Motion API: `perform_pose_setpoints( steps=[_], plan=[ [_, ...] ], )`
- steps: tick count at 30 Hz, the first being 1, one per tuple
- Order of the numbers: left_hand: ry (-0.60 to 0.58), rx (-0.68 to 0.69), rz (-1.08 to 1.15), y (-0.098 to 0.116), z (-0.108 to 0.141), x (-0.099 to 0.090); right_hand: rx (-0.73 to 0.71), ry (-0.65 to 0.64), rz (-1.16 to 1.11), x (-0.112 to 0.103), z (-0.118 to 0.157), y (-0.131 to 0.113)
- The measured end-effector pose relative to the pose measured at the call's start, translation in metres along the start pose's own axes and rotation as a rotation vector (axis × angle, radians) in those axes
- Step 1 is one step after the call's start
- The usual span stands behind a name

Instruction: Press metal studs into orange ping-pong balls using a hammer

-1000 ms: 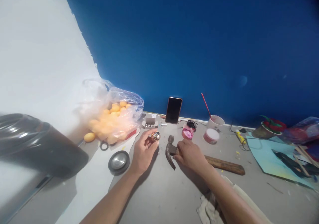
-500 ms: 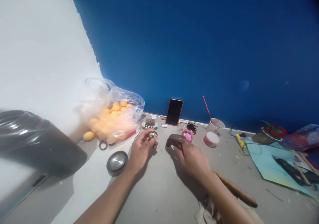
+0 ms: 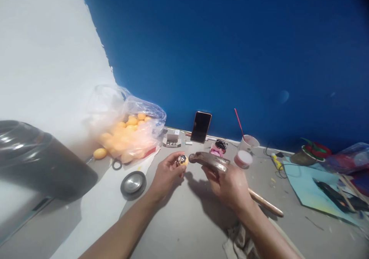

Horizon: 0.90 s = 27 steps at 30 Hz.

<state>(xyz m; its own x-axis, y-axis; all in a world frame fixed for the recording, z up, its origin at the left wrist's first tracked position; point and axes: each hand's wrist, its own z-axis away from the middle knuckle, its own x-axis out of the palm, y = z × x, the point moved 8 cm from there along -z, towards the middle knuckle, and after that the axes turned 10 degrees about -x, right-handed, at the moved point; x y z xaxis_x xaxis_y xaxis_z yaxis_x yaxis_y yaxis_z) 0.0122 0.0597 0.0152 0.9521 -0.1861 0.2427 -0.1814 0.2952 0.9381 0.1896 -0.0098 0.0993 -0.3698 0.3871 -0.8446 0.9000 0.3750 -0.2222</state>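
Near the table's middle, my left hand [image 3: 167,174] pinches a small yellow ball [image 3: 182,160] whose face carries shiny metal studs. My right hand [image 3: 230,182] is closed around a hammer [image 3: 211,161] close to its head. The hammer's rounded face points left and is beside the ball; whether they touch is hard to tell. Its wooden handle [image 3: 266,202] comes out past my right wrist. Beyond my left hand stands an open small box [image 3: 172,141] with shiny studs in it.
A bag of yellow balls [image 3: 123,132], a loose ball [image 3: 100,153] and a round metal lid [image 3: 133,183] are at left. A phone [image 3: 201,127] leans at the wall. Right are a cup [image 3: 248,143], a pink-white tub [image 3: 243,158] and a light-blue board [image 3: 305,182]. Cloth [image 3: 239,240] lies in front.
The hammer has come up into clear view in my right hand, its head now beside the ball. My left hand has shifted slightly right with the ball, which shows more yellow.
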Motion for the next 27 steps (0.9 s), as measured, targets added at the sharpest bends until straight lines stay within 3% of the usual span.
perform_pose_setpoints(
  steps=[6,11,16,22,27],
  plan=[
    [-0.029,-0.027,-0.037,-0.001,0.006,0.007,-0.018,0.014,0.015,0.004,0.003,-0.002],
    [0.005,-0.021,-0.047,0.002,0.007,0.006,-0.061,0.136,-0.005,-0.008,0.005,-0.003],
    [0.031,-0.008,-0.022,0.006,0.012,0.009,-0.090,0.104,0.042,-0.002,0.004,-0.006],
    [0.057,-0.055,0.008,0.013,0.021,0.012,-0.112,0.282,0.066,-0.026,0.001,-0.006],
    [0.051,-0.070,-0.012,0.012,0.022,0.013,-0.147,0.249,0.083,-0.025,0.002,-0.013]
  ],
)
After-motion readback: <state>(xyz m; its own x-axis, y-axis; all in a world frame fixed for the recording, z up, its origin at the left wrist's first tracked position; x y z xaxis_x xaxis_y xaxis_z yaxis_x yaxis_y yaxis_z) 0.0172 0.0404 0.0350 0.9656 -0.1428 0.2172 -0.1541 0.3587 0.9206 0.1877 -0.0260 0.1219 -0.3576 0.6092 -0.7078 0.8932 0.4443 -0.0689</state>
